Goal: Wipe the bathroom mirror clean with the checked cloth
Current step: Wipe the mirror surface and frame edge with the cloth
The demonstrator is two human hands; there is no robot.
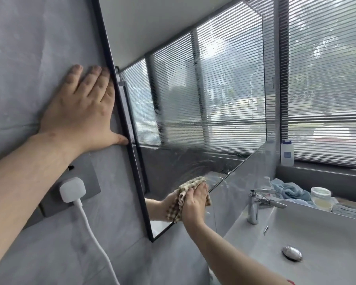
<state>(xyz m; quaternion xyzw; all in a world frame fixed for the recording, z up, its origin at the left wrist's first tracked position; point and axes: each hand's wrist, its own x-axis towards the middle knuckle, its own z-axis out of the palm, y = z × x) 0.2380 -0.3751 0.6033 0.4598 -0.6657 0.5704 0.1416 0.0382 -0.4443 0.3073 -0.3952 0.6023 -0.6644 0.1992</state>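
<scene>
The black-framed mirror hangs on the grey wall and reflects window blinds; smeary wipe marks streak its lower part. My right hand presses the brown-and-cream checked cloth against the glass near the mirror's lower edge, fingers curled over the cloth. The reflection of that hand shows just left of it. My left hand lies flat on the wall beside the mirror's left frame, fingers straight, thumb touching the frame.
A white plug with its cable sits in a grey socket below my left hand. A white basin with a chrome tap stands at lower right. A white bottle, a jar and a blue towel lie by the window.
</scene>
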